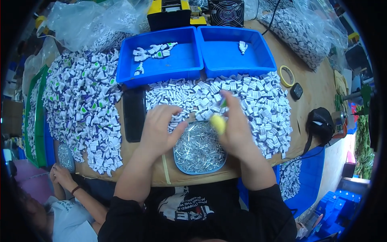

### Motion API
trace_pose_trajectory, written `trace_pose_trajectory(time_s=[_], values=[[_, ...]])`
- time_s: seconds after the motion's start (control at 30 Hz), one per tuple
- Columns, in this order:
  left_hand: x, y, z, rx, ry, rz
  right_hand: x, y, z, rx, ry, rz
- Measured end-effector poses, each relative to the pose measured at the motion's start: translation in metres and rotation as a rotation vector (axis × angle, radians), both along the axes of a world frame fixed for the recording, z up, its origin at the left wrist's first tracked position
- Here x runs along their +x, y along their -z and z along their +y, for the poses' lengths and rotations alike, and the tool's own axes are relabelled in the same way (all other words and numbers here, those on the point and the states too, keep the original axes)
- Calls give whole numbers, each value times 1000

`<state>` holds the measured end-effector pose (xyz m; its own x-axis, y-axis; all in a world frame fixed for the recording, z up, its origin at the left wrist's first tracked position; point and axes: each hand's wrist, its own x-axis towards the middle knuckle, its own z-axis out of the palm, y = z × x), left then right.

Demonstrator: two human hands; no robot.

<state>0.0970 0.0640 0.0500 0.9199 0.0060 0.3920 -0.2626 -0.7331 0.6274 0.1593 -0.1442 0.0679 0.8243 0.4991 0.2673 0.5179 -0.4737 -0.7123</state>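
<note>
My left hand (158, 125) hovers over small white pieces, its thumb and bent fingers apart with nothing seen between them. My right hand (238, 131) is closed on a small toy part (222, 102) in white, green and purple, partly hidden and blurred by motion. A yellow cover (218, 124) appears to wrap the right thumb; blur hides its detail. Between and below my hands sits a tray (175, 162) full of small silvery metal pins. Loose striped white pieces (262, 109) spread beyond and to the right of my right hand; narrower white pieces (161, 93) lie farther left.
Two blue bins (161, 78) (242, 71) hold a few joined toy parts. A big heap of white-and-green parts (80, 105) covers the left. A black phone (134, 115), tape roll (287, 76) and black pouch (320, 124) lie about. Another person's hands (60, 176) are at lower left.
</note>
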Motion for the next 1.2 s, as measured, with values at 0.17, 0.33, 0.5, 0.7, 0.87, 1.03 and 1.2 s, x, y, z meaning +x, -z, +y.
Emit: trace_pose_trajectory(time_s=[0.17,0.33,0.5,0.7,0.87,1.03,1.2], values=[[1,9,16,260,-126,92,16,2,-9,-286,232,-22],[6,18,15,242,-149,66,16,8,-9,-330,171,-77],[7,17,13,281,-169,22,15,8,-7,-282,142,-104],[9,18,13,309,-157,-9,15,5,-5,-164,151,-83],[14,24,12,341,-150,-70,-1,7,2,505,11,296],[12,17,8,266,-143,-134,-11,9,12,838,-62,413],[-8,17,-17,-1352,290,443,-24,16,16,826,-391,447]])
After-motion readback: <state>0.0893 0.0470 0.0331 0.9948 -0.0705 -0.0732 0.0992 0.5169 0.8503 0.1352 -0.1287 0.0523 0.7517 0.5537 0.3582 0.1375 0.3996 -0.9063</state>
